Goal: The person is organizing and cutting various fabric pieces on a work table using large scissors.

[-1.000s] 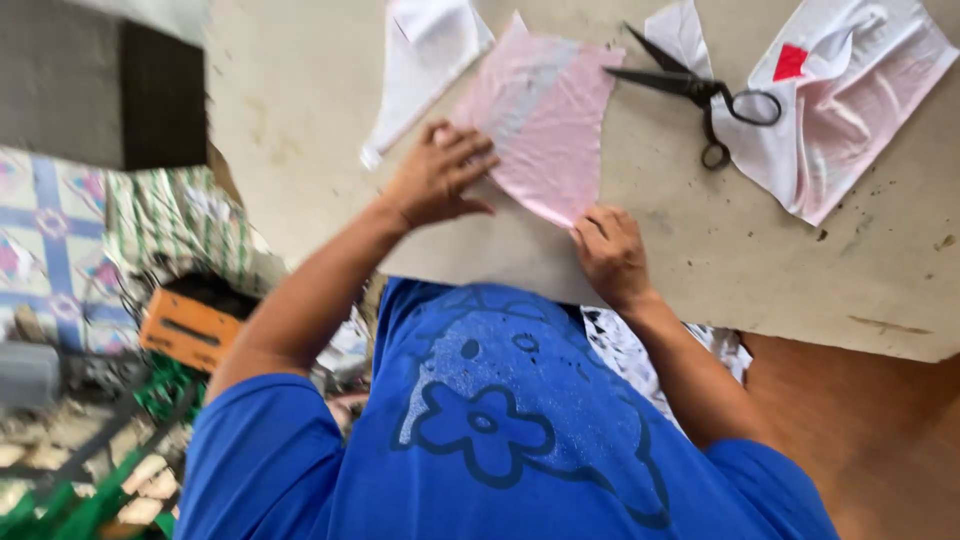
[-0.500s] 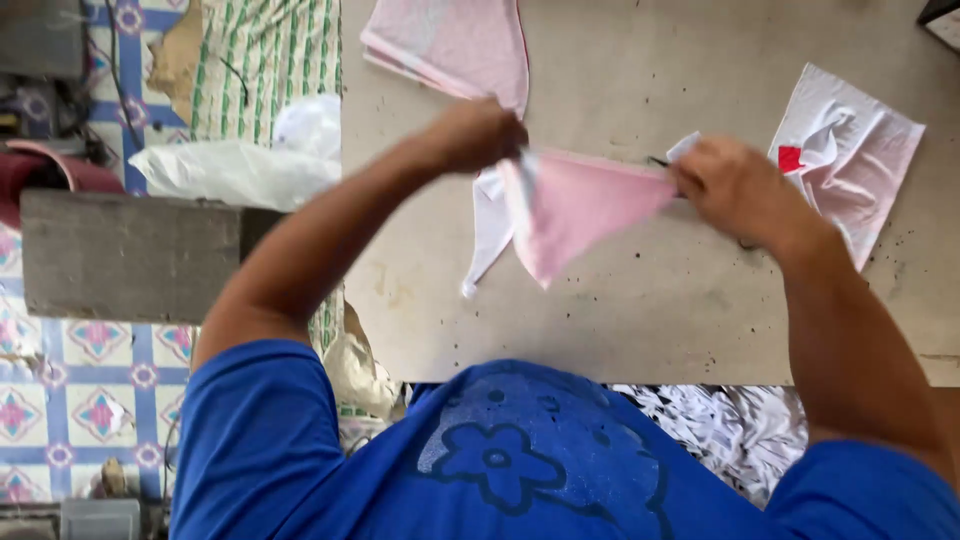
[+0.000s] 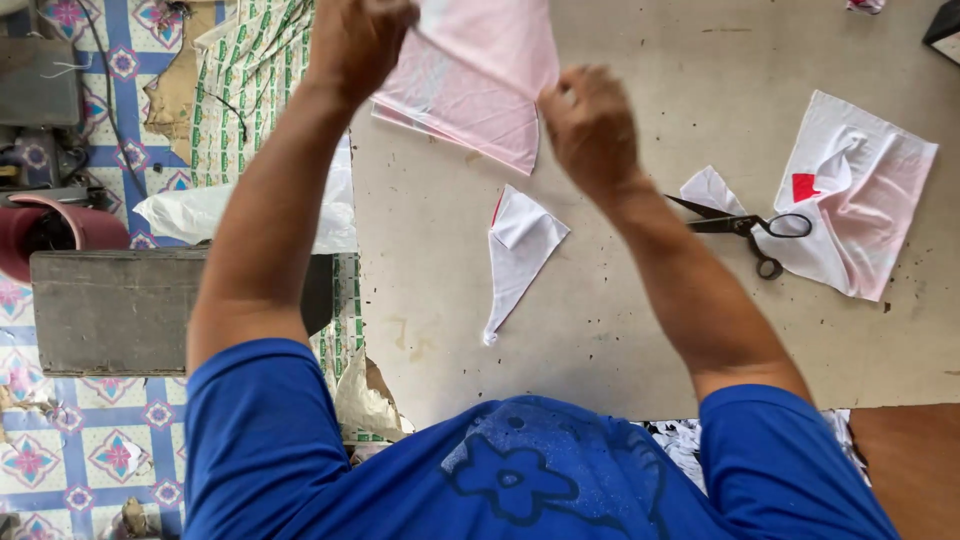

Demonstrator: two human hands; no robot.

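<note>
I hold a pink cloth piece up over the far side of the beige table. My left hand grips its left top corner. My right hand pinches its right edge. Below the cloth a white triangular cloth scrap lies loose on the table. To the right of my right forearm rest black scissors, their blades on a small white scrap. A pink and white cloth with a red patch lies under the scissor handles.
Left of the table stand a grey wooden bench, a white plastic bag, a green printed sack and a maroon bucket on a patterned tile floor. A dark object sits at the table's far right corner.
Both hands have lifted the pink cloth from the table and raised it farther away. The white scrap that hung with it now lies on the table.
</note>
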